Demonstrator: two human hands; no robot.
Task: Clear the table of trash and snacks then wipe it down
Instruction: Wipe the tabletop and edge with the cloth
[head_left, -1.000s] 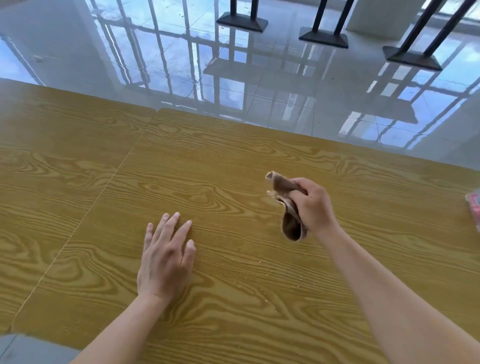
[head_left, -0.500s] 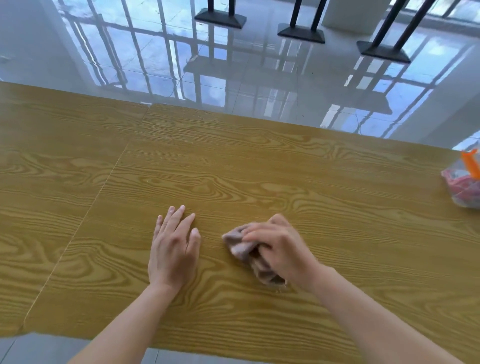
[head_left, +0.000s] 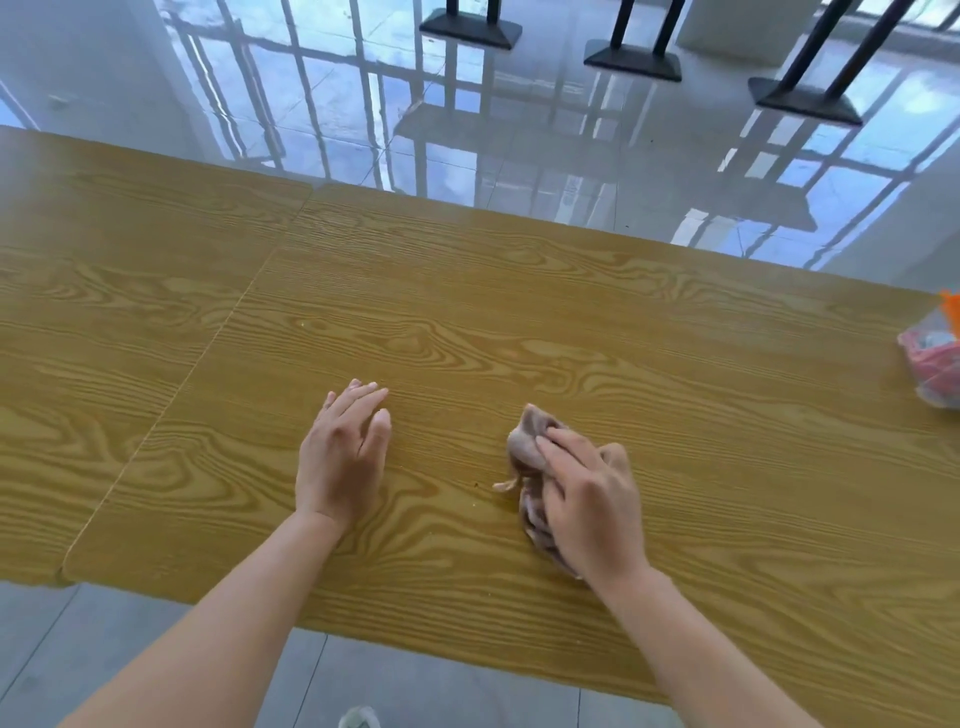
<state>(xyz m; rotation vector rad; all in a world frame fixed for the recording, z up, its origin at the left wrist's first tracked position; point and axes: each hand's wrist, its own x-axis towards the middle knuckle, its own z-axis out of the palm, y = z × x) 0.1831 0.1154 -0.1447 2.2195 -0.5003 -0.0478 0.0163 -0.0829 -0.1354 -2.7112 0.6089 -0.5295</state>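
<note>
The right hand (head_left: 589, 506) presses its grip onto a crumpled cloth (head_left: 527, 457) on the wooden surface (head_left: 675, 374) (near edge); the left hand (head_left: 340, 457) lies flat, fingers unclenched.

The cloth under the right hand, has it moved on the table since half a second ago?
Yes. The cloth has slid right, away from the resting left hand; the gap between them is wider.
</note>
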